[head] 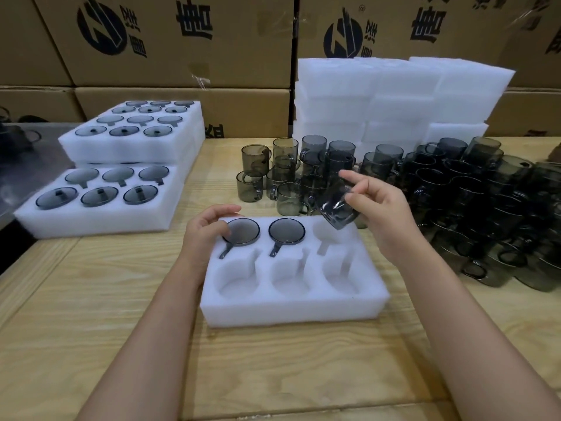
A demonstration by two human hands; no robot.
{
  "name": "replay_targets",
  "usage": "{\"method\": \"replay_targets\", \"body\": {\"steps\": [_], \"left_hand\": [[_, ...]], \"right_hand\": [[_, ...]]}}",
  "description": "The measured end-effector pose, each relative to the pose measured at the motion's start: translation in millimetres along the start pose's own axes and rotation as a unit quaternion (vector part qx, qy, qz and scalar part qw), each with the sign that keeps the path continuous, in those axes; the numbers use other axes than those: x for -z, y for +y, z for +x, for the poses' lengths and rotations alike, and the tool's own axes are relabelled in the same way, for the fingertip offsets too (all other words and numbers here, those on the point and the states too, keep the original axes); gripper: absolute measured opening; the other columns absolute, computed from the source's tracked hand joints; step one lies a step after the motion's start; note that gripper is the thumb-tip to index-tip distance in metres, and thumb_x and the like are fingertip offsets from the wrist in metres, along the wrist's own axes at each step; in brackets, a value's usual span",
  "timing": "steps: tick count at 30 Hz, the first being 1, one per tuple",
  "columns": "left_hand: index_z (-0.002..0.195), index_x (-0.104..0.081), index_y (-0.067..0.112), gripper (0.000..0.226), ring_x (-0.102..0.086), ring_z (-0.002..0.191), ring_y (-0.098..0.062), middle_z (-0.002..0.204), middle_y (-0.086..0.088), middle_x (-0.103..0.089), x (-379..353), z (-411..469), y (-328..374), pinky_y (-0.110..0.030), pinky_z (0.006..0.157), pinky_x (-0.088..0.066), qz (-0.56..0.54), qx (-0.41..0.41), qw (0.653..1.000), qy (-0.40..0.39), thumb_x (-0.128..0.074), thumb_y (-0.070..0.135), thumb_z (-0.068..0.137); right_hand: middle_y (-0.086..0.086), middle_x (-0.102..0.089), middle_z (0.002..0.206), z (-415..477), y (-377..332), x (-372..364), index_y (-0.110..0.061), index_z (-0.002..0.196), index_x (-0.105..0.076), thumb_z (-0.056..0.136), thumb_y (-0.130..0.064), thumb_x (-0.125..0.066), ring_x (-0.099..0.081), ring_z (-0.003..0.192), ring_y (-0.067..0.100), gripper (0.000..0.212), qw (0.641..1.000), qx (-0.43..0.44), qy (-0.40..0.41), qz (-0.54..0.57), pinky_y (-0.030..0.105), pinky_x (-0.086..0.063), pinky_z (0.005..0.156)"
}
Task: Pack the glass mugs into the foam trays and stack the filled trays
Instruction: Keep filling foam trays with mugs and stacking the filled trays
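A white foam tray (291, 308) with six round pockets lies in front of me on the wooden table. Its back-left pocket holds a dark glass mug (243, 232) and its back-middle pocket holds another mug (286, 231). My left hand (206, 229) rests on the tray's back-left corner, its fingers curled over the rim of the first mug. My right hand (382, 211) pinches a tilted smoky glass mug (335, 208) just above the tray's back-right pocket. The three front pockets hold nothing.
Filled foam trays (100, 220) are stacked at the left, a taller stack (127, 147) behind them. Loose mugs (282, 171) crowd the table's middle and a dense pile (485, 208) lies to the right. Blank foam blocks (394, 98) and cardboard boxes (170, 41) stand behind.
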State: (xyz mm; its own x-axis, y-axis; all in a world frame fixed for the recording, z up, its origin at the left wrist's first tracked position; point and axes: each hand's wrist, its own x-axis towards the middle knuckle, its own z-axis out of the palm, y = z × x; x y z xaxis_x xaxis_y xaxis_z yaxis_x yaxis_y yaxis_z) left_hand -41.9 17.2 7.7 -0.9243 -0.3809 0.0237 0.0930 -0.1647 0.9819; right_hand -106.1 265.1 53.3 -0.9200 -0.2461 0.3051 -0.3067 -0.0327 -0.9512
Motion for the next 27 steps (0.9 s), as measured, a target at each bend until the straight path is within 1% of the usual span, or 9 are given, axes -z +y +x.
{"method": "replay_targets", "body": {"steps": [3,7,11,15,17,19,21,24,27], "left_hand": [[0.092,-0.067,0.009,0.048,-0.062,0.059,-0.014,0.076,-0.002,-0.066,-0.4,-1.1,1.1,-0.020,0.050,-0.050,0.005,-0.002,1.000,0.000,-0.045,0.002,0.049],[0.091,-0.067,0.009,0.048,-0.063,0.059,-0.013,0.075,-0.001,-0.067,-0.6,-0.8,1.3,-0.020,0.050,-0.050,0.000,0.001,1.000,-0.002,-0.045,0.002,0.049],[0.091,-0.067,0.009,0.047,-0.063,0.059,-0.015,0.071,-0.002,-0.067,-0.9,-1.5,1.6,-0.021,0.050,-0.050,-0.007,0.006,1.000,-0.002,-0.046,0.001,0.049],[0.091,-0.067,0.008,0.047,-0.064,0.057,-0.014,0.066,0.001,-0.068,-0.8,-1.4,1.5,-0.020,0.049,-0.050,-0.006,0.001,1.000,-0.006,-0.045,0.001,0.050],[0.092,-0.067,0.008,0.047,-0.064,0.056,-0.013,0.066,0.002,-0.068,-1.2,-1.6,1.2,-0.019,0.049,-0.049,-0.001,-0.003,1.000,-0.007,-0.045,0.001,0.050],[0.092,-0.067,0.008,0.047,-0.064,0.056,-0.012,0.066,0.002,-0.068,-1.0,-2.2,0.8,-0.018,0.048,-0.049,0.000,-0.006,1.000,-0.008,-0.045,0.001,0.051],[0.092,-0.066,0.008,0.046,-0.064,0.057,-0.012,0.067,0.003,-0.069,-0.2,-0.5,0.3,-0.018,0.049,-0.049,0.002,-0.008,1.000,-0.009,-0.045,0.001,0.052],[0.094,-0.066,0.008,0.046,-0.065,0.057,-0.012,0.067,0.004,-0.069,0.0,-0.8,-0.1,-0.018,0.049,-0.049,0.005,-0.014,1.000,-0.016,-0.045,0.001,0.053],[0.098,-0.066,0.010,0.047,-0.066,0.065,-0.015,0.074,0.001,-0.070,3.1,-2.6,2.7,-0.022,0.056,-0.052,0.026,0.003,0.999,-0.038,-0.048,0.002,0.055]], "right_hand": [[0.005,-0.065,0.118,-3.8,2.5,-1.6,-0.015,0.062,-0.053,0.083,0.007,-0.055,-0.064,0.087,0.004,0.031,0.998,0.009,-0.017,-0.053,0.018,-0.048,0.069],[-0.006,-0.065,0.114,-6.3,5.9,-2.2,-0.019,0.066,-0.059,0.082,-0.005,-0.063,-0.061,0.101,0.006,0.021,0.983,0.023,-0.030,-0.182,0.032,-0.048,0.087],[-0.016,-0.061,0.117,-9.5,7.2,-9.3,-0.023,0.073,-0.065,0.083,-0.021,-0.068,-0.054,0.104,-0.007,0.010,0.970,0.034,-0.067,-0.232,0.027,-0.041,0.091],[-0.020,-0.059,0.117,-8.9,9.9,-11.5,-0.027,0.076,-0.064,0.083,-0.024,-0.068,-0.048,0.115,0.006,0.009,0.953,0.046,-0.098,-0.282,0.032,-0.033,0.098],[-0.021,-0.058,0.116,-9.5,9.7,-9.6,-0.028,0.077,-0.063,0.083,-0.025,-0.068,-0.050,0.115,0.006,0.009,0.954,0.038,-0.106,-0.277,0.026,-0.033,0.096],[-0.020,-0.059,0.114,-11.6,10.5,-8.6,-0.027,0.081,-0.062,0.083,-0.024,-0.068,-0.051,0.111,0.003,0.008,0.950,0.047,-0.111,-0.289,0.011,-0.033,0.088],[-0.017,-0.059,0.111,-13.5,12.5,-8.0,-0.026,0.089,-0.059,0.084,-0.025,-0.068,-0.052,0.105,0.002,0.011,0.940,0.066,-0.111,-0.315,0.005,-0.035,0.081],[-0.017,-0.058,0.108,-14.2,16.1,-5.9,-0.032,0.105,-0.053,0.084,-0.031,-0.067,-0.052,0.102,0.003,0.025,0.936,0.047,-0.119,-0.327,0.014,-0.040,0.080],[-0.025,-0.055,0.114,-14.1,17.2,-3.5,-0.036,0.123,-0.046,0.083,-0.034,-0.068,-0.048,0.111,-0.004,0.045,0.944,0.019,-0.132,-0.300,0.003,-0.034,0.081]]}}
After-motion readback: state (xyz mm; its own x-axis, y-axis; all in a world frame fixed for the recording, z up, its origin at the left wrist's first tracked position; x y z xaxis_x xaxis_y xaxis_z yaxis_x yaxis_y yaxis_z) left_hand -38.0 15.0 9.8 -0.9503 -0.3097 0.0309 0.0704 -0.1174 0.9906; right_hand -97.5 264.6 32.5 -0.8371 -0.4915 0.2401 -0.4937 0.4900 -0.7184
